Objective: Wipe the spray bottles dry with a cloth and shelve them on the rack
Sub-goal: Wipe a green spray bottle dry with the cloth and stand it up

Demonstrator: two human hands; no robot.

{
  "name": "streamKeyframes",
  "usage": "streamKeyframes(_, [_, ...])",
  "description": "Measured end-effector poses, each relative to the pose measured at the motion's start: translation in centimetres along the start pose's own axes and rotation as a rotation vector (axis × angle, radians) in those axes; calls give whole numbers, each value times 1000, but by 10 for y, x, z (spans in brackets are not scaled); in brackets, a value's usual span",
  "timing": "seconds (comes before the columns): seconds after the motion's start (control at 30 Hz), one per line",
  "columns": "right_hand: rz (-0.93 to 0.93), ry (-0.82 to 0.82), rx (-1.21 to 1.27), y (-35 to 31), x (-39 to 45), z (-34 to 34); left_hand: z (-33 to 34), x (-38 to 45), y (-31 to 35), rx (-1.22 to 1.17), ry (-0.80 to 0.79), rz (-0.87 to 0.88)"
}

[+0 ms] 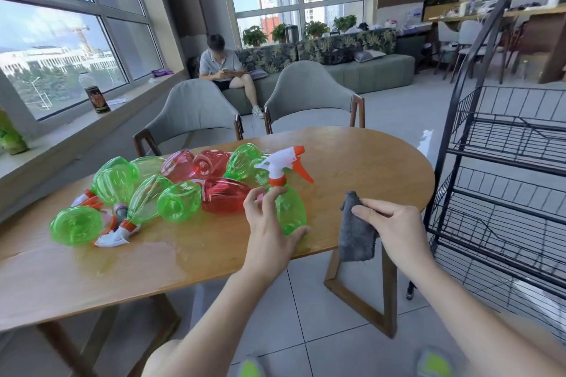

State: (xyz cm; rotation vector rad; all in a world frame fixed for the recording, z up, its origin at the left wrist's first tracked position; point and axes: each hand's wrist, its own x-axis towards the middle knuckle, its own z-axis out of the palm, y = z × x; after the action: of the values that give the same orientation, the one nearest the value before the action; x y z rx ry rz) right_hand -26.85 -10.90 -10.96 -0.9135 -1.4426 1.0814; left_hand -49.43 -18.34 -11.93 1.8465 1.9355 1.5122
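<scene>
A green spray bottle (289, 211) is being held upright at the centre of the frame by the left hand (269, 225) — thumb under its base, fingers curled loosely against its side, probably so the body is being presented for wiping. A grey cloth (356, 229) is being pinched by the right hand (395, 226) just right of the bottle, not yet touching it; the free end is hanging down. The other green and red bottles (171, 193) are lying heaped at centre left on the wooden table (367, 162), evidently awaiting their turn. Wet patches are showing on the tabletop near its front edge. The black wire rack (502, 162) is standing at the right edge, close by — no bottles are showing on its visible shelves. Two grey chairs (309, 95) and a seated person (222, 67) are being noted beyond, by large windows.
</scene>
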Motion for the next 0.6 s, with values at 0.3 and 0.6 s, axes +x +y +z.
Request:
streamKeyframes(0.3, [-47, -57, -93, -4, 32, -10, 10, 38, 13, -328, -217, -57])
streamKeyframes(0.6, [-284, -77, -196, -2, 82, -18, 36, 75, 13, -536, -536, -173])
